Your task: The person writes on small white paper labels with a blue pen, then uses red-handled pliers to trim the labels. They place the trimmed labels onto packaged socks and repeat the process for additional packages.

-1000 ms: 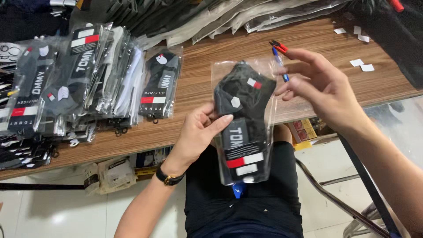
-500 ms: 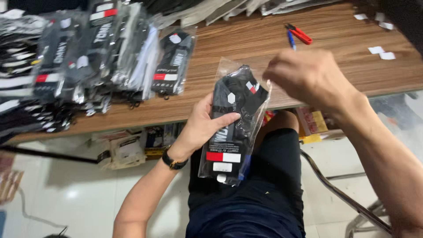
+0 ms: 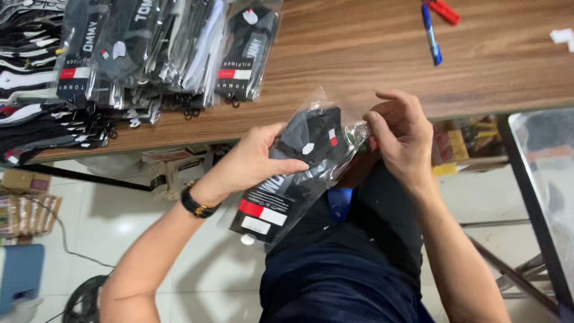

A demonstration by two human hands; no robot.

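A clear plastic bag (image 3: 299, 173) holding black socks with a red and white paper band sits over my lap. My left hand (image 3: 251, 158) grips the bag from the left side, thumb across its middle. My right hand (image 3: 400, 134) pinches the bag's upper right corner, where the plastic is crumpled. A dark watch (image 3: 196, 203) is on my left wrist.
A row of bagged black socks (image 3: 161, 48) lies on the wooden table (image 3: 359, 54) at the upper left, with more dark socks (image 3: 36, 119) piled at its left edge. A blue pen (image 3: 431, 36) and a red object (image 3: 445, 11) lie at the back. Boxes (image 3: 173, 170) stand under the table.
The bag has tilted and come lower toward my lap. My right hand dropped from above the bag to its upper right corner and pinched it. The view shifted down.
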